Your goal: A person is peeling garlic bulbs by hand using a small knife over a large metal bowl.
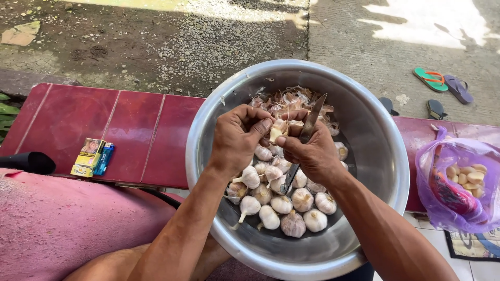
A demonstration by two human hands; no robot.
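A large metal bowl [375, 156] rests on my lap and holds several whole garlic bulbs [292, 207] at the near side and a heap of papery skins [291, 98] at the far side. My left hand [237, 136] pinches a garlic clove [277, 130] over the middle of the bowl. My right hand [311, 152] grips a small knife [311, 122], blade pointing up and away, with its thumb pressed against the same clove. Both hands touch each other above the bulbs.
A red tiled ledge [130, 130] runs behind the bowl. On it lie a small yellow box [87, 157] and a blue lighter [104, 158] at left. A purple plastic bag [458, 182] with peeled cloves sits at right. Sandals [442, 83] lie on the concrete ground beyond.
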